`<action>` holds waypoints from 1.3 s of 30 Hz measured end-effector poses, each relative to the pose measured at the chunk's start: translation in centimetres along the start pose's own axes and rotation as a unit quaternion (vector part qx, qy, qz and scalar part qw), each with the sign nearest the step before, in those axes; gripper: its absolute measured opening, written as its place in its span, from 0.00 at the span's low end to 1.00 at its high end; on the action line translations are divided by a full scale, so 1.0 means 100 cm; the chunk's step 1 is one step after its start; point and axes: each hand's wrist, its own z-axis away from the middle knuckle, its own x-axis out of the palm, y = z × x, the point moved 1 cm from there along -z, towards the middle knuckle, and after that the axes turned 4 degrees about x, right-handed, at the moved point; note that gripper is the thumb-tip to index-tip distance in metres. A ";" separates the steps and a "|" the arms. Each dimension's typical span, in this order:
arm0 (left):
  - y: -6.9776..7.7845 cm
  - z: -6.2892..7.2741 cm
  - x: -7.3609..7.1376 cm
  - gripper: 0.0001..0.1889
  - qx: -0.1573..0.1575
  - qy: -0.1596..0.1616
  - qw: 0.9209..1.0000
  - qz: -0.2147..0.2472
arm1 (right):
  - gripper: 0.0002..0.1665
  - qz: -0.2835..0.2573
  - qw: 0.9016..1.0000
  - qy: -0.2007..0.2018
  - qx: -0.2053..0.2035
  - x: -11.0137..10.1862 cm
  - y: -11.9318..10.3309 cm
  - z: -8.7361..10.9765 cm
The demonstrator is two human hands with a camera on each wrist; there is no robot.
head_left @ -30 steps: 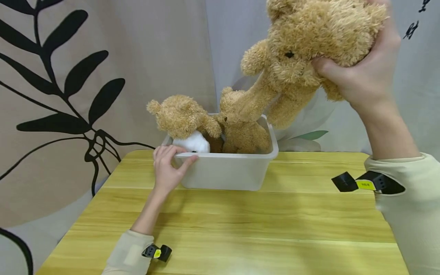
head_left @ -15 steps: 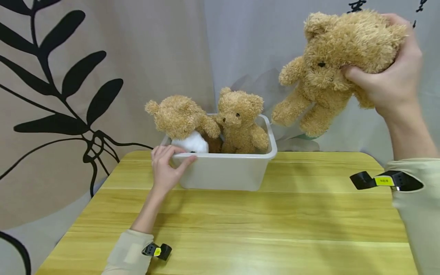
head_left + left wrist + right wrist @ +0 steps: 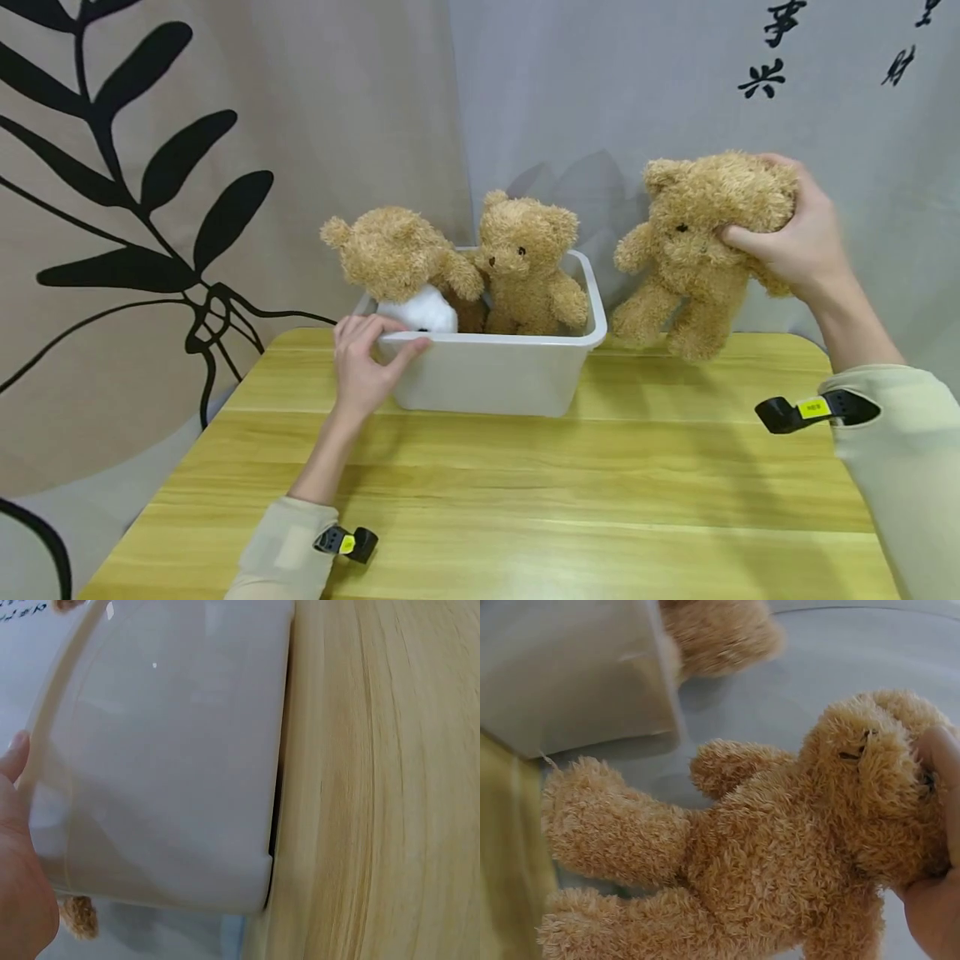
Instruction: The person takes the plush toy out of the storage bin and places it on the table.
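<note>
My right hand [image 3: 798, 237] grips a shaggy tan teddy bear [image 3: 705, 275] by the side of its head, thumb pressed into its face. The bear hangs upright to the right of the bin, feet overlapping the table's back edge. In the right wrist view its belly and legs [image 3: 622, 832] fill the middle. My left hand [image 3: 363, 367] pinches the front left rim of a white plastic bin [image 3: 487, 379], thumb along the rim. Inside the bin sit a second teddy bear [image 3: 528, 267] on the right, another tan bear [image 3: 390, 254] leaning at left, and a white plush thing [image 3: 420, 310], partly hidden.
The bin stands near the back of a yellow wood-grain table [image 3: 525, 500]. Behind it hangs a grey curtain [image 3: 360, 108] with a black leaf print and some written characters. Black cameras [image 3: 813, 410] are strapped on both wrists.
My right hand has carried the teddy bear away from above the bin, first rightward, then down toward the table's back right. The left hand keeps its place on the rim.
</note>
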 end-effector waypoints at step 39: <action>0.000 0.001 0.000 0.34 0.006 0.007 1.000 -0.007 | 0.45 0.064 0.968 -0.242 0.009 0.022 0.036 -0.018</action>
